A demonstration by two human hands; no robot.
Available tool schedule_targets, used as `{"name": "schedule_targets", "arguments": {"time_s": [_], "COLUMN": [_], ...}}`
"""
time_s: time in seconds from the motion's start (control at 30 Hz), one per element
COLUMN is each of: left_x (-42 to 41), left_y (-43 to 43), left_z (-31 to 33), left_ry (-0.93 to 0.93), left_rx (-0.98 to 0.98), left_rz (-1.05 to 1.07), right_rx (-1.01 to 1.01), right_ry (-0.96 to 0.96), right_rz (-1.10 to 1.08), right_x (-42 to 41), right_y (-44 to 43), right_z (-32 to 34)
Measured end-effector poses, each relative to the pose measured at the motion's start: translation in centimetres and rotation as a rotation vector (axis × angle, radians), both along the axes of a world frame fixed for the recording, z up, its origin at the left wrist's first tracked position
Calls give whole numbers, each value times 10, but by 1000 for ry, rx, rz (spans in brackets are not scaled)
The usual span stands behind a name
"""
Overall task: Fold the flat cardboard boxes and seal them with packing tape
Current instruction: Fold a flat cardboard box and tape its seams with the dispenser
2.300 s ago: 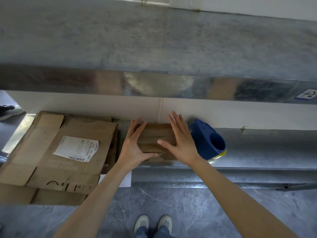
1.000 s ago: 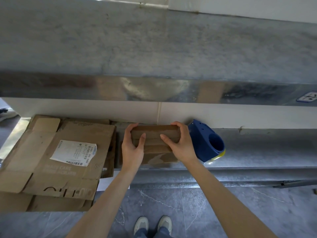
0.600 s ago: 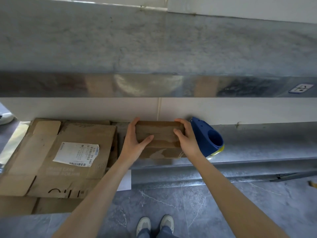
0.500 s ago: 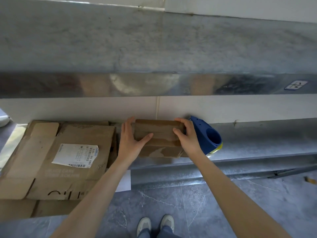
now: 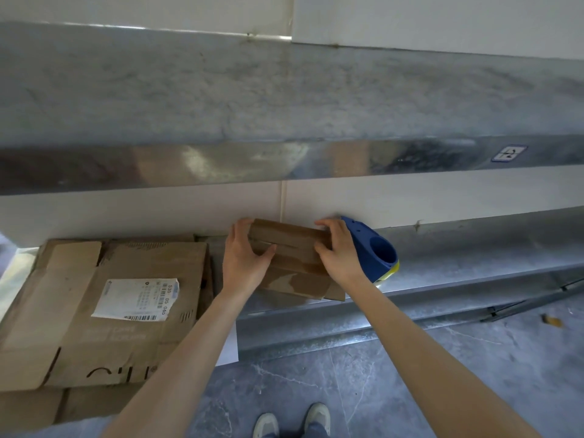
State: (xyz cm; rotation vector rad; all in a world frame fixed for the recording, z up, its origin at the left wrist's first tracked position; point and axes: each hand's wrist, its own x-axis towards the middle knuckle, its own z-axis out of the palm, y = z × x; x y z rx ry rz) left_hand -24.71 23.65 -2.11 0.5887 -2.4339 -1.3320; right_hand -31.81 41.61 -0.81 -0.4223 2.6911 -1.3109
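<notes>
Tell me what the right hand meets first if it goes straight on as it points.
The right hand grips the small brown cardboard box, which would go with it; past that, probably the white wall panel behind, though depth is unclear. The blue plastic tape dispenser sits off to its right.

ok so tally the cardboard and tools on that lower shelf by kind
small cardboard box, gripped by left hand and right hand: 1
stack of flat cardboard: 1, sheets uncountable
blue tape dispenser: 1
total: 3

Shelf (image 5: 474, 248) free beyond blue tape dispenser (image 5: 374, 252); cardboard stack (image 5: 126, 279) blocks left.
</notes>
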Motion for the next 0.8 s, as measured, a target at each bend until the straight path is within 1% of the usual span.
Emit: {"name": "schedule_targets", "arguments": {"time_s": [0.07, 0.13, 0.2, 0.23, 0.33, 0.47, 0.57, 0.67, 0.8], "left_x": [-3, -5, -4, -5, -7, -7, -7, -8, -6], "left_y": [4, 7, 8, 7, 5, 5, 6, 9, 14], "left_z": [2, -2, -9, -12, -15, -14, -10, -9, -7], "left_ry": [11, -30, -81, -93, -96, -114, -123, -103, -143], "left_rx": [-196, -380, -535, -574, -608, -602, -542, -499, -479], "left_rz": [-103, -201, -246, -247, -237, -235, -219, -165, -29], "right_rx": [109, 289, 451, 500, 566, 516, 487, 506, 474], "right_ry": [130, 200, 231, 222, 193, 167, 219, 273, 266], "right_rz": [116, 243, 321, 342, 386, 378, 393, 466, 581], "right_x": [4, 8, 10, 8, 4, 3, 0, -4, -16], "right_y": [-3, -5, -6, -6, -7, -5, -2, 3, 16], "right_z": [-2, -6, -7, -5, -2, -5, -7, -7, -4]}}
